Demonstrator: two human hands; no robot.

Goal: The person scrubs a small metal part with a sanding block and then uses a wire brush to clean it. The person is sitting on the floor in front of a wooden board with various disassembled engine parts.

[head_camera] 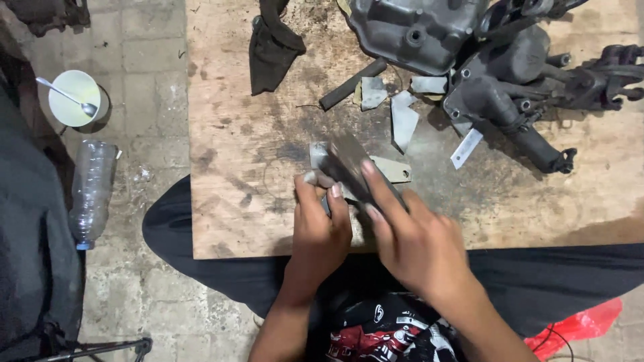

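Note:
My left hand point(320, 224) pinches a small grey metal piece point(318, 157) near the front middle of a stained plywood board point(241, 147). My right hand point(412, 234) presses a dark flat tool, blurred like a file or sandpaper block point(350, 161), over that piece, its fingers stretched along it. Both hands meet over the board's front edge, above my lap. A pale flat cut-out point(392, 169) lies just right of the tool.
Dark engine parts point(416, 30) and a hose assembly point(516, 100) fill the board's back right. Metal scraps point(404, 121), a black tube point(352, 84) and a dark rag point(272, 43) lie behind. On the paved floor at left: a cup with spoon point(74, 97), a plastic bottle point(90, 191).

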